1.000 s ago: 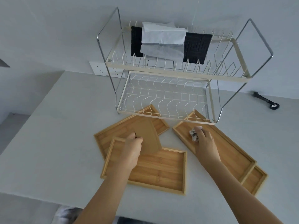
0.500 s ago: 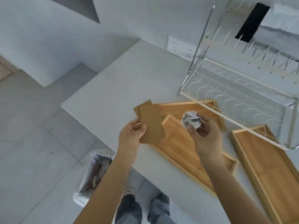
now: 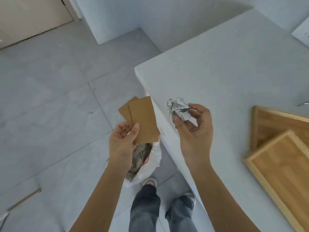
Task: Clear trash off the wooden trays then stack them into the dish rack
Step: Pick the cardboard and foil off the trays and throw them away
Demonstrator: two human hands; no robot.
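Wooden trays (image 3: 282, 158) are lying at the right edge of the head view, one overlapping the other on the white desk (image 3: 217, 67). The left hand (image 3: 122, 141) is pinching two brown cardboard pieces (image 3: 142, 119) between thumb and fingers, holding them out past the desk's edge above a white-lined trash bin (image 3: 145, 162) standing on the tiled floor (image 3: 50, 106). The right hand (image 3: 194, 129) is gripping a crumpled ball of foil (image 3: 178, 108) at its fingertips, over the desk's near edge. Jeans and shoes are showing below.
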